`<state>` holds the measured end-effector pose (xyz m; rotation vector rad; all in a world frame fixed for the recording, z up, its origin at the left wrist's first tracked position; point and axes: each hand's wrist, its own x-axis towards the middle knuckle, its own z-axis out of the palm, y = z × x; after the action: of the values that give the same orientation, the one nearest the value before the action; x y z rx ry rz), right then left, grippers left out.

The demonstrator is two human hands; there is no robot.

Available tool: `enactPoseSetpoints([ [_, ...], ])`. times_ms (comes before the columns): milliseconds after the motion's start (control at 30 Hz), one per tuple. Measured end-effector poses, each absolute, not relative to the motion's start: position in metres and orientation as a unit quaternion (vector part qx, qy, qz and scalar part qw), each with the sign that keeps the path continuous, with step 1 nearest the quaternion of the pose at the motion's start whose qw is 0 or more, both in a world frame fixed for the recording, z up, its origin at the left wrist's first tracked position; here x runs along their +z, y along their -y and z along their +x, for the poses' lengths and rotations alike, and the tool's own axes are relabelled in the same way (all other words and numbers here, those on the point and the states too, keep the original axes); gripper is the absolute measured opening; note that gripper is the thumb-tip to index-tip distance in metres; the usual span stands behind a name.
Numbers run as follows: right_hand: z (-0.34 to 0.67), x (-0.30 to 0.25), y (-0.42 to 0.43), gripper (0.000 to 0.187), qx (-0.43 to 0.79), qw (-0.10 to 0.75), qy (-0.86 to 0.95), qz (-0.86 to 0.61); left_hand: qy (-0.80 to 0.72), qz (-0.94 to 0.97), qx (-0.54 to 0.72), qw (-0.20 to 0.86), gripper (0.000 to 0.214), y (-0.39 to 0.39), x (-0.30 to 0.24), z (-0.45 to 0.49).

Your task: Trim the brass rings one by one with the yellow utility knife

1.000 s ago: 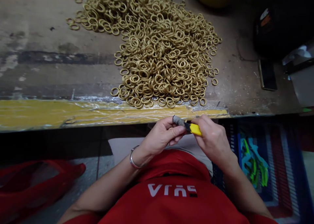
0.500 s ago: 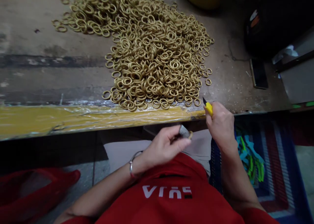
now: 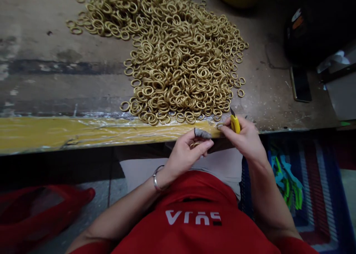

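A big heap of gold-coloured rings (image 3: 178,61) lies on the worktable. My left hand (image 3: 185,150) is held just off the table's front edge, its fingers curled round gold rings (image 3: 195,144) that show between index finger and thumb. A grey cover (image 3: 202,134) sits on that index fingertip. In my right hand (image 3: 246,137) is a yellow utility knife (image 3: 235,124), its dark blade pointing up and away from me. Thumb and fingertip of the same hand also pinch a single gold ring (image 3: 220,125) at the near edge of the heap.
Yellow tape (image 3: 91,133) covers the table's front edge. A phone (image 3: 300,84) lies at the right, near a black object (image 3: 308,35). Below right stands a blue basket (image 3: 338,194) with green and blue pieces (image 3: 287,180). A red bag (image 3: 55,209) is at lower left.
My right hand has moved left to the heap's near edge and now pinches a ring, still holding the knife. My left hand has shifted slightly up; the ring at its fingertips now sits further inside the fingers.
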<state>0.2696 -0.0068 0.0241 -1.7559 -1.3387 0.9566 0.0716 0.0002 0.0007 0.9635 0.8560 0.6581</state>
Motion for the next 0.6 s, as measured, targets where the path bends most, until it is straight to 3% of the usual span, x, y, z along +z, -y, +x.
enactPoseSetpoints([
  [133, 0.244, 0.030, 0.021, 0.026, 0.564, 0.402, 0.389, -0.607, -0.430, 0.576, 0.369, 0.589, 0.021, 0.009, -0.002, 0.074],
  [267, 0.229, 0.029, 0.030, 0.040, 0.640, 0.423, 0.309, -0.563, -0.449, 0.617, 0.367, 0.532, 0.019, 0.013, -0.004, 0.068],
  [467, 0.226, 0.032, 0.034, 0.031, 0.629, 0.432, 0.350, -0.543, -0.425, 0.500, 0.336, 0.676, 0.017, 0.011, 0.000, 0.060],
  [600, 0.231, 0.033, 0.043, 0.022, 0.416, 0.384, 0.539, -0.624, -0.420, 0.360, 0.303, 0.776, 0.032, 0.009, -0.001, 0.058],
])
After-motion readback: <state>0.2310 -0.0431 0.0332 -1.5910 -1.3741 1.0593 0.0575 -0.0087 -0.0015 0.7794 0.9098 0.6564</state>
